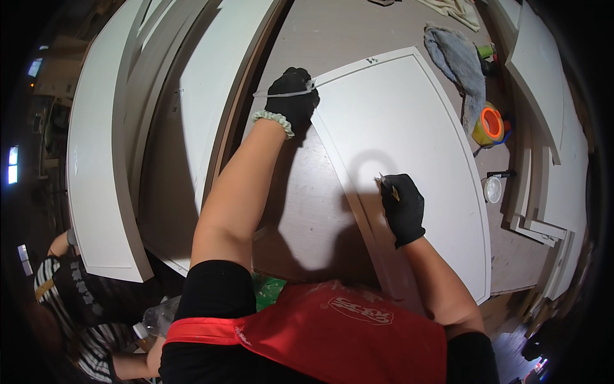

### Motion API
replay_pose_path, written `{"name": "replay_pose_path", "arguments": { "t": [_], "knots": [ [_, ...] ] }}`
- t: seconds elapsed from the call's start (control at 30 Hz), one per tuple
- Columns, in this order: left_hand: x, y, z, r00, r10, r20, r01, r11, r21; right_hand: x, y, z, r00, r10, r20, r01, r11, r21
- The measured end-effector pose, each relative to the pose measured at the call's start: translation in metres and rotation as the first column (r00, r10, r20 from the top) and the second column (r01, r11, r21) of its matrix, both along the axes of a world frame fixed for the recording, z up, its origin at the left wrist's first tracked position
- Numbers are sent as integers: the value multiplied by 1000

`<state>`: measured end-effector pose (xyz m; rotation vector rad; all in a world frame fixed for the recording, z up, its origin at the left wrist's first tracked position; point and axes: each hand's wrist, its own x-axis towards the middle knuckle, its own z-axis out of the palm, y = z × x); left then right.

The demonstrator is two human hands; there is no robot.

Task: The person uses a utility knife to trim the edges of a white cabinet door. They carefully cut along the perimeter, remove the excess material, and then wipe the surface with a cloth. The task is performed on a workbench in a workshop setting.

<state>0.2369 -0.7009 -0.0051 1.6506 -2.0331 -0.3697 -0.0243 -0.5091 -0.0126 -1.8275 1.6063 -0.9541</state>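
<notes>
A white framed panel (383,110) lies flat in front of me on a grey-brown worktop (307,192). My left hand (293,98), in a black glove, covers the panel's far left corner with its fingers curled. What lies under those fingers is hidden. A thin pale strip (288,94) crosses the back of that glove. In my right hand (405,206), also gloved in black, is a small knife (387,182), its blade pointing up and left over the panel's near left part. A round shadow falls on the panel beyond the blade.
Several white panels (100,144) stand along the left side, and more white boards (542,96) lie at the right. Near the right edge are a grey-blue cloth (460,62), tape rolls (490,124) and a small round container (492,189). At lower left, another person (81,293) is close by.
</notes>
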Motion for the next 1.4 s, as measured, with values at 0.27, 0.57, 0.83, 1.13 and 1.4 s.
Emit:
{"name": "replay_pose_path", "arguments": {
  "t": [0.27, 0.57, 0.83, 1.13, 1.4],
  "knots": [
    [-59, 16, -30, 959, -72, -275, 15, 979, -204, 1, 0, 2, 997, 27, -68, -28, 1000, -3],
    [-96, 49, 19, 217, 96, -972, 34, 994, 106, 1, -3, 8, 1000, -16, 4, 16, 999, 44],
    [-59, -2, 5, 901, 281, -330, -96, 872, 480, 0, 0, 3, 996, -3, 87, -1, 999, 51],
    [-129, 36, 58, 755, -171, -633, -2, 965, -262, -3, 5, -6, 980, -78, 181, 50, 987, 154],
    [-119, 132, 63, -69, 298, -952, 272, 924, 269, 3, -7, -8, 991, -43, 126, 55, 994, -98]
  ]
}}
